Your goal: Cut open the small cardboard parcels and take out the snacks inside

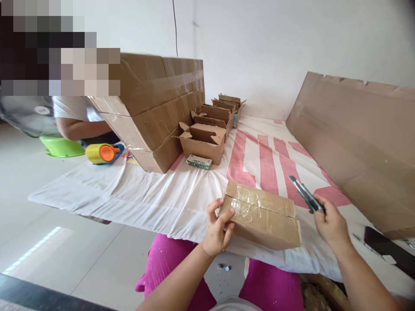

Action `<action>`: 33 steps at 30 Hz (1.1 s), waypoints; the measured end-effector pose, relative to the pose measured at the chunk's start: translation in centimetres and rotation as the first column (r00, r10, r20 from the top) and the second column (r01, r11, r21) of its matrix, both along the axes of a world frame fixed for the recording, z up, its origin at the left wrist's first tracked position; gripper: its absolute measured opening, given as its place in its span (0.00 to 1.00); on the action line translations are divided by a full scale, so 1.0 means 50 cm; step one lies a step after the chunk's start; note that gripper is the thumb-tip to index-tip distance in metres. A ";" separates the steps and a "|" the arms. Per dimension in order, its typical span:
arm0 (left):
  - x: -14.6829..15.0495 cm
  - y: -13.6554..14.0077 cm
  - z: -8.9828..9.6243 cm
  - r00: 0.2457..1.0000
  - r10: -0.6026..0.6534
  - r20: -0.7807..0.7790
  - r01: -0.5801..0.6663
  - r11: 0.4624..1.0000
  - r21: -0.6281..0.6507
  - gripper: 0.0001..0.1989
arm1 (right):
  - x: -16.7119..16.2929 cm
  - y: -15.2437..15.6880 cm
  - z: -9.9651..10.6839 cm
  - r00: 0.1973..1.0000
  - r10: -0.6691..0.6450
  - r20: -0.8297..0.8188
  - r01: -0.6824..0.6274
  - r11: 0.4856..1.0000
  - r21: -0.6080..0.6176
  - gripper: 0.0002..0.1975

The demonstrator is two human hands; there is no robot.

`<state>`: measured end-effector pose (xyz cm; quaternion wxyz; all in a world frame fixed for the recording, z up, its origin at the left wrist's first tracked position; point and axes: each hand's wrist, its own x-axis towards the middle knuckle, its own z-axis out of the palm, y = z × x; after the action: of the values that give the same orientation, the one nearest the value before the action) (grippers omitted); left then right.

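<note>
In the head view a taped brown cardboard box (pixel 266 216) lies at the front edge of the cloth-covered table. My left hand (pixel 218 229) grips the box's left end, with fingers bent over its corner and top. A strip of clear shiny tape runs along the seam on top. Held in my right hand (pixel 330 220) is a dark green box cutter (pixel 306 194), just right of the box and apart from it. Its tip points up and to the left.
Stacked taped cartons (pixel 152 108) rise at the left, beside a row of open boxes (pixel 204 144). A small printed box (pixel 199 162) lies before them. A large cardboard sheet (pixel 356 147) leans at right, near a dark phone (pixel 389 250). Another person's arm (pixel 81 129) shows at left.
</note>
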<state>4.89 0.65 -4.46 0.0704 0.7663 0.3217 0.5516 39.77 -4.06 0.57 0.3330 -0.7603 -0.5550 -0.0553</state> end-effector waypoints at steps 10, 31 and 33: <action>0.000 -0.006 0.000 1.000 0.002 -0.002 -0.002 1.000 0.001 0.17 | -0.180 0.024 0.194 0.626 0.755 0.198 -0.759 0.647 -0.067 0.27; 0.001 -0.003 -0.002 0.999 -0.021 0.031 0.020 0.999 0.028 0.18 | -0.185 0.055 0.187 0.509 0.763 0.398 -0.798 0.592 -0.115 0.18; 0.002 -0.003 -0.003 0.999 -0.020 0.031 0.019 1.000 0.022 0.18 | -0.184 0.054 0.187 0.520 0.758 0.393 -0.789 0.603 -0.119 0.17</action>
<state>5.00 0.50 -4.60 0.0725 0.7613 0.3071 0.5664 30.55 -1.37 9.94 0.2278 -0.3920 -0.8879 -0.0780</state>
